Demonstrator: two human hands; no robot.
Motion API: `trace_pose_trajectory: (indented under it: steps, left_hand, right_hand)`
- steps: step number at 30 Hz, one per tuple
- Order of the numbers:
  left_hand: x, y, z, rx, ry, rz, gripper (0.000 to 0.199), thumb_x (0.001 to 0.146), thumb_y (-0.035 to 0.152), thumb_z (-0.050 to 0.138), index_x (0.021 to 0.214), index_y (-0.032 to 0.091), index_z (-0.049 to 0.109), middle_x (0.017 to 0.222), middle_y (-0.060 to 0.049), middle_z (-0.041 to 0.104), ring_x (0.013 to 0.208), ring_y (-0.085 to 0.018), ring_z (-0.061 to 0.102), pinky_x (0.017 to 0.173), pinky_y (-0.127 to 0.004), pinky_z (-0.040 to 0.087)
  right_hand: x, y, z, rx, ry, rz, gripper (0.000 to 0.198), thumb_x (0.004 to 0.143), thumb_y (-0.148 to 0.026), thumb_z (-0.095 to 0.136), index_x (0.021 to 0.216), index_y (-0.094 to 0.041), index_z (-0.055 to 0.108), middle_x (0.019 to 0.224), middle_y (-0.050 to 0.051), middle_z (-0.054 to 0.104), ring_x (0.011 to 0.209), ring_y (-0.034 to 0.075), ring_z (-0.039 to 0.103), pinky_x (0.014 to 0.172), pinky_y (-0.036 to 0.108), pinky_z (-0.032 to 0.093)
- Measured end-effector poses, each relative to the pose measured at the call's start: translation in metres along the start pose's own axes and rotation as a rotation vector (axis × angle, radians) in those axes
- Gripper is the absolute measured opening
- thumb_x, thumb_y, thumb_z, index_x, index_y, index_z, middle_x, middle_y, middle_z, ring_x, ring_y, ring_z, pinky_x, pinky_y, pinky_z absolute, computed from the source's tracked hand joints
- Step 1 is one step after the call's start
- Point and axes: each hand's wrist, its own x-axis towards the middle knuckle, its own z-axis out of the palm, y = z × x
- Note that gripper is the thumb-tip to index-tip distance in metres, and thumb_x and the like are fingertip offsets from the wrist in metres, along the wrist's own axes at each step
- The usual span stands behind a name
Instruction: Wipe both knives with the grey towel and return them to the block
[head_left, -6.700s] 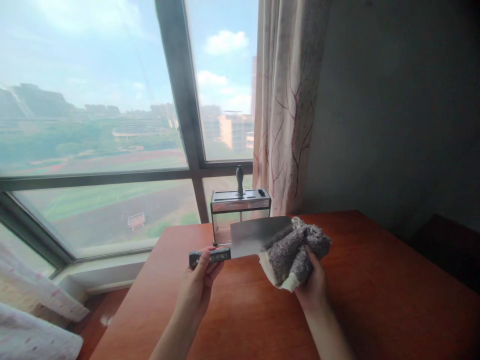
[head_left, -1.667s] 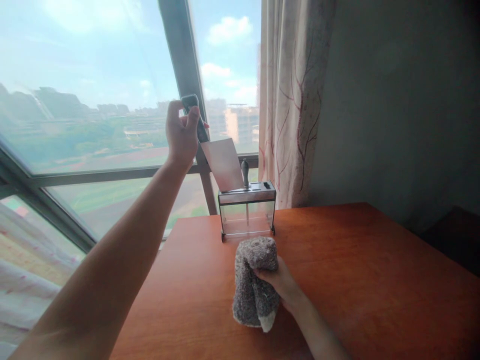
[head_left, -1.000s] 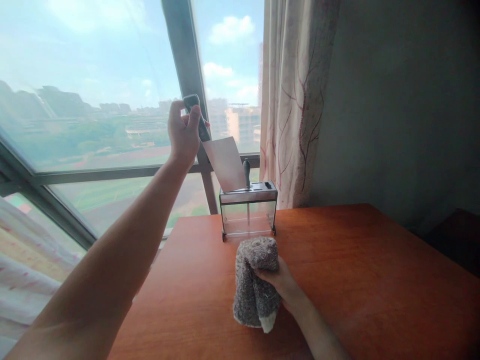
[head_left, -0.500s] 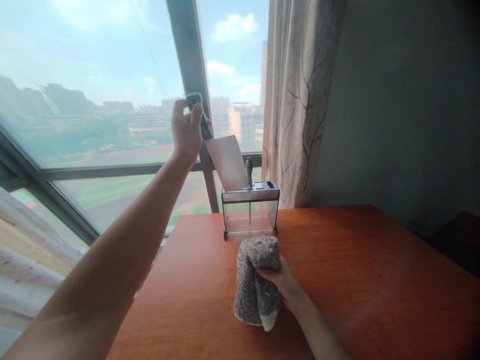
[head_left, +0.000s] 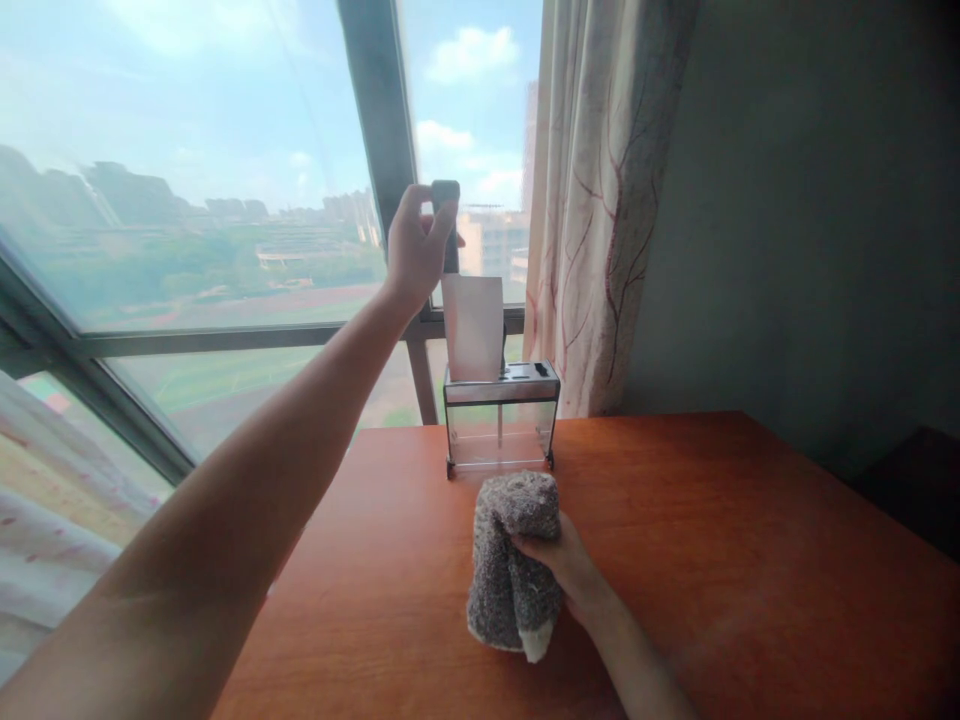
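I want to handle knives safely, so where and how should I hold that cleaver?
Probably by the dark handle, from above or the left, where the left grip has it: the handle stands upright, with the broad blade below.

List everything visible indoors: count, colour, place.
Table: one, reddish brown, foreground
Knife block: one, clear, silver top, on the table
Cleaver: one, pale, dark-handled, upright at the block's top
Tool: one, dark, in the block, behind the cleaver
Towel: one, grey, in front of the block
Window: one, grey-framed, behind the table
Curtains: two, pale, right and lower left
Wall: one, grey, right
Unclear shape: one, dark, far right
Left hand: one, bare, gripping the cleaver
Right hand: one, bare, gripping the towel
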Motion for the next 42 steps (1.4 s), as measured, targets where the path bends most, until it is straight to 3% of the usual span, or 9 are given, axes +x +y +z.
trace_pose_trajectory:
  steps: [11, 34, 42]
  left_hand:
    - [0.002, 0.005, 0.011, 0.052, -0.039, 0.009, 0.015, 0.089, 0.036, 0.053, 0.099, 0.025, 0.052, 0.059, 0.005, 0.064, 0.051, -0.013, 0.062, 0.048, -0.021, 0.041]
    - [0.001, -0.006, 0.003, 0.016, 0.015, -0.039, 0.013, 0.086, 0.033, 0.057, 0.096, 0.025, 0.054, 0.054, 0.007, 0.059, 0.051, -0.013, 0.062, 0.050, -0.022, 0.044]
    - [-0.016, -0.012, -0.002, 0.020, -0.015, -0.032, 0.022, 0.087, 0.043, 0.054, 0.099, 0.024, 0.053, 0.059, 0.002, 0.062, 0.055, -0.016, 0.065, 0.050, -0.024, 0.044]
  right_hand:
    - [-0.002, -0.006, 0.002, -0.027, -0.004, -0.002, 0.050, 0.049, -0.041, 0.089, 0.092, -0.021, 0.072, 0.093, 0.006, 0.074, 0.094, 0.033, 0.066, 0.087, 0.047, 0.049]
    - [-0.004, -0.009, 0.003, 0.001, 0.001, 0.009, 0.049, 0.049, -0.039, 0.089, 0.091, -0.020, 0.071, 0.092, 0.005, 0.074, 0.092, 0.031, 0.065, 0.088, 0.045, 0.048]
    - [-0.004, -0.010, 0.003, 0.020, 0.002, 0.017, 0.052, 0.047, -0.038, 0.090, 0.092, -0.020, 0.071, 0.092, 0.005, 0.074, 0.092, 0.032, 0.066, 0.088, 0.046, 0.049]
